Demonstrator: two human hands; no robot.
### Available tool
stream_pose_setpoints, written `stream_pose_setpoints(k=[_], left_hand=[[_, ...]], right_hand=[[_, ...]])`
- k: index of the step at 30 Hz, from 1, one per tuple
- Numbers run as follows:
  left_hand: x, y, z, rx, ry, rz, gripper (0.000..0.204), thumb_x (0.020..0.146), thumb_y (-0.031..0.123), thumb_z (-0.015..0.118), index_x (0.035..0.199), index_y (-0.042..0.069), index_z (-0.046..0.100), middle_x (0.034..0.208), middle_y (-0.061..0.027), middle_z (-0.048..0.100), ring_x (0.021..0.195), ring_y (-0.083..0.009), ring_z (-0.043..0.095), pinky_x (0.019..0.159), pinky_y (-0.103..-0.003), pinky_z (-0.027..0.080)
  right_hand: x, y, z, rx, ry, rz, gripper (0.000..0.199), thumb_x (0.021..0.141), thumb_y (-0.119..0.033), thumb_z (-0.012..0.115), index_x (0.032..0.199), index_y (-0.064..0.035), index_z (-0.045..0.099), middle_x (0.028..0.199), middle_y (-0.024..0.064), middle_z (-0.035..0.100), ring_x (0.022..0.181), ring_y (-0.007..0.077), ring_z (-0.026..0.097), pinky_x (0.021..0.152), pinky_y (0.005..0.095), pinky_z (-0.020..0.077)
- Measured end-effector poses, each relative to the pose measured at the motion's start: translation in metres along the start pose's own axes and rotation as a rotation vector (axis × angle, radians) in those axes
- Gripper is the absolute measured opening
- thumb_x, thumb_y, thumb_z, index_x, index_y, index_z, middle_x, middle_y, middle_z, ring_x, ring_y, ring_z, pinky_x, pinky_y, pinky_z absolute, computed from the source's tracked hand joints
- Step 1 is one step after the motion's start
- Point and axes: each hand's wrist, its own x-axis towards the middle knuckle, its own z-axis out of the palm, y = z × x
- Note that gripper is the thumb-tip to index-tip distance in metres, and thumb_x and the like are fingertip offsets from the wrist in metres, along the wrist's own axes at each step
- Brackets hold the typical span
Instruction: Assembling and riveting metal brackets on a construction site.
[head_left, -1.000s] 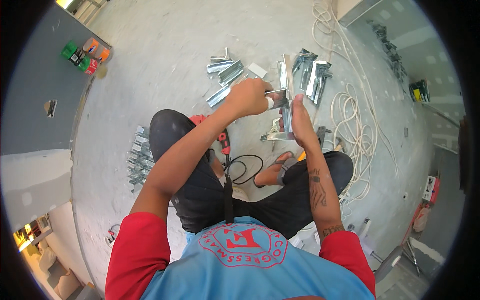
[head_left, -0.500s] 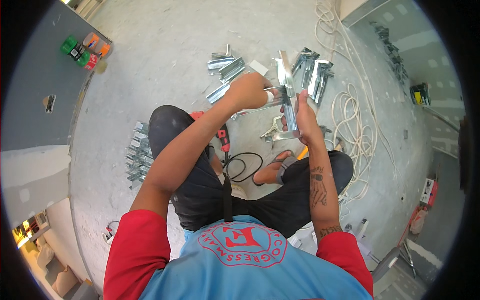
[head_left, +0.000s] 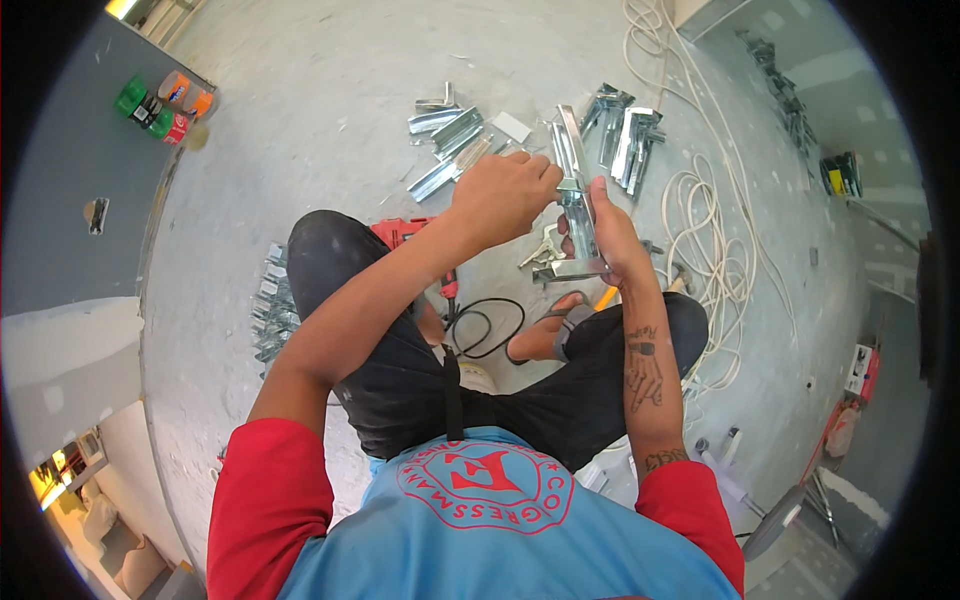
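In front of my knees, my right hand [head_left: 612, 238] is wrapped round some shiny bent metal channel pieces [head_left: 577, 205], thumb along their right side. They stand lengthwise away from me, with a short bent leg at the near end. My left hand [head_left: 503, 197] is closed at their middle from the left, fingertips against the metal and knuckles up; its palm side is hidden. Beyond it, loose metal channel pieces [head_left: 456, 133] lie on the floor. More metal brackets [head_left: 632, 150] are stacked just past my right hand. Locking pliers [head_left: 543, 248] lie beneath the held pieces.
A red power tool [head_left: 402, 232] with a black cord [head_left: 490, 328] lies between my legs. More metal pieces [head_left: 273, 308] are piled left of my left knee. White cable [head_left: 705, 240] is coiled on the right. Bottles [head_left: 150, 108] stand by the left wall.
The metal channel that stuck out leftward below my left hand no longer shows there. My left hand has turned knuckles up and shifted slightly toward the right hand, which keeps its hold.
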Motion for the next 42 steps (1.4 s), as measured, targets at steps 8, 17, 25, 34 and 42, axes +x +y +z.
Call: stream_pose_setpoints(k=[8,17,25,34,42], left_hand=[[0.002,0.005,0.008,0.087,0.176,0.026,0.019,0.085,0.026,0.065,0.089,0.008,0.059,0.080,-0.0030,0.060,0.078,-0.0196,0.064,0.060,-0.034,0.052],[0.006,0.000,0.012,0.034,0.293,0.040,0.021,0.080,0.024,0.071,0.095,0.012,0.062,0.082,-0.0001,0.060,0.078,-0.0187,0.061,0.064,-0.035,0.048],[0.012,-0.015,0.006,0.060,0.278,0.102,0.022,0.081,0.025,0.072,0.096,0.012,0.064,0.084,-0.0022,0.063,0.088,-0.0199,0.063,0.072,-0.038,0.048],[0.004,-0.027,-0.017,-0.114,-0.159,-0.009,0.026,0.088,0.031,0.067,0.097,0.008,0.058,0.067,-0.0125,0.064,0.064,-0.0353,0.064,0.058,-0.045,0.048],[-0.001,-0.020,-0.026,-0.193,-0.252,-0.026,0.027,0.088,0.032,0.066,0.099,0.010,0.054,0.065,-0.0173,0.061,0.064,-0.0405,0.061,0.057,-0.048,0.045]], right_hand=[[-0.002,0.000,-0.002,0.065,-0.005,-0.062,0.065,0.101,-0.061,0.028,0.105,-0.0054,0.061,0.080,0.0064,0.061,0.064,0.0176,0.058,0.058,0.0323,0.0476],[0.000,-0.004,-0.006,0.208,-0.117,-0.068,0.063,0.100,-0.061,0.030,0.110,-0.0057,0.058,0.083,0.0096,0.061,0.063,0.0226,0.061,0.059,0.0367,0.0518],[-0.002,-0.013,0.000,0.227,-0.057,-0.018,0.067,0.098,-0.064,0.031,0.115,-0.0051,0.059,0.084,0.0109,0.064,0.062,0.0233,0.068,0.054,0.0349,0.0569],[0.000,-0.010,-0.007,0.122,-0.145,-0.114,0.076,0.098,-0.066,0.019,0.119,-0.0031,0.056,0.083,0.0137,0.065,0.049,0.0193,0.063,0.040,0.0283,0.0508],[-0.007,-0.013,-0.009,0.011,-0.211,-0.116,0.083,0.098,-0.067,0.015,0.116,0.0021,0.058,0.079,0.0138,0.064,0.042,0.0180,0.057,0.035,0.0277,0.0467]])
